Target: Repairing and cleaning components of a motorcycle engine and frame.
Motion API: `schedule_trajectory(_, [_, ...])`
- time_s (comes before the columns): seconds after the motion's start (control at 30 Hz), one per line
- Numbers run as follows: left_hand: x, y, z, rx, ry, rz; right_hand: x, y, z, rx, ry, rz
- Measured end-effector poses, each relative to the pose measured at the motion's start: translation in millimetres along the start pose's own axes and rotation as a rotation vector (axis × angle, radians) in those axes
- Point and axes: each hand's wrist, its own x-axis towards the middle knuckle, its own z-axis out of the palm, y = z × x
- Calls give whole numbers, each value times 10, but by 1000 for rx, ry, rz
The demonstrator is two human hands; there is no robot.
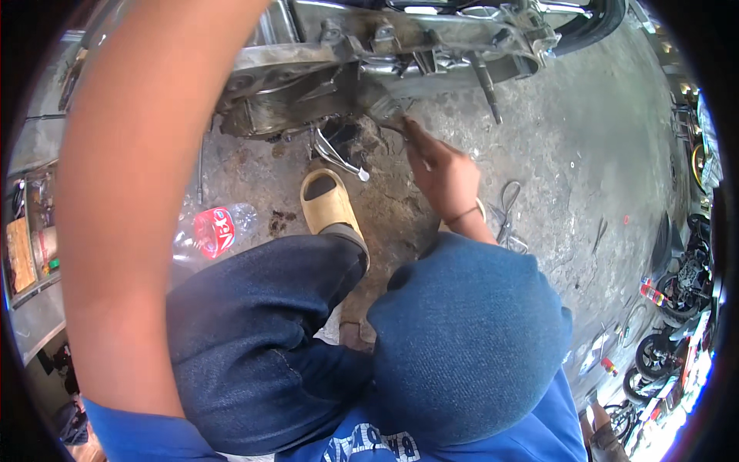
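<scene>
My right hand (pixel 449 182) is closed around what looks like a flat paintbrush (pixel 382 108). The brush's dark end touches the underside of a greasy metal engine case (pixel 285 106), and its outline is a little blurred. My left arm (pixel 138 192) reaches up across the left side of the head view. Its hand lies beyond the top edge, so its fingers are hidden. Along the top runs the silver engine casing (pixel 446 38) of a motorbike, with bolt lugs and a shaft (pixel 486 86) hanging down from it.
A silver kickstand-like bracket (pixel 339 158) lies beneath the case by my tan clog (pixel 327 202). A clear plastic bottle with a red label (pixel 214 232) lies at left, near a parts tray (pixel 31 235). Cable loops (pixel 508 208) rest on the stained floor; motorbikes (pixel 681 285) stand far right.
</scene>
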Motion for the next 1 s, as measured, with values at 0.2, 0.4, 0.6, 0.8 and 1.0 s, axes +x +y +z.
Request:
schedule_trajectory(0.2, [-167, -46, -103, -57, -62, 46, 223, 582, -393, -250, 130, 272])
schedule_trajectory(0.4, [138, 386, -441, -355, -529, -546, -184, 156, 58, -142, -289, -169])
schedule_trajectory(0.6, [-50, -171, 36, -137, 56, 106, -207, 772, -549, 177, 217, 87])
schedule_trajectory(0.8, [-102, -70, -40, -125, -11, 14, 104, 692, -415, -120, 259, -120])
schedule_trajectory(1.0, [-288, -1, 2, -85, 68, 46, 155, 440, -260, -334, 93, 298])
